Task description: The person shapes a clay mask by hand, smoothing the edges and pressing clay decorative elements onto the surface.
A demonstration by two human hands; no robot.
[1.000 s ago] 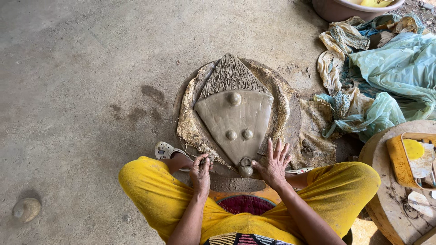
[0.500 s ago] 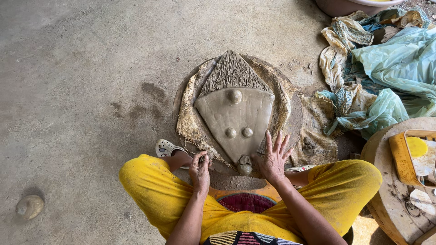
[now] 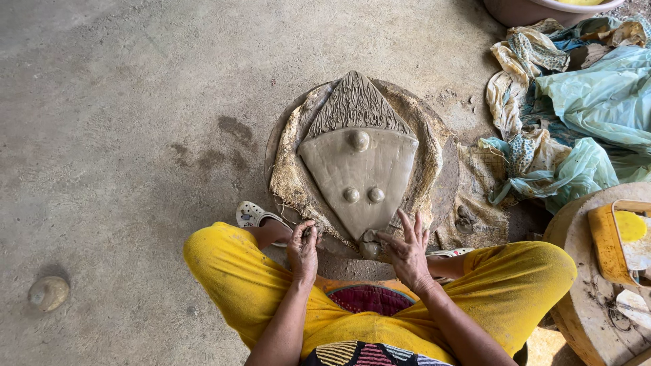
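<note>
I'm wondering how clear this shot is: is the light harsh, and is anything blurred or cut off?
Head view: soft, even daylight, no glare; the clay slab and both hands, left hand and right hand, look sharp; faint shadows beneath the knees; the basin and round wooden board are cropped by the frame edges.

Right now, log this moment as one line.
left hand: pinching small clay bit, near slab edge | right hand: fingers spread, at clay lump on clay slab tip | slab on cloth-covered round board
</note>
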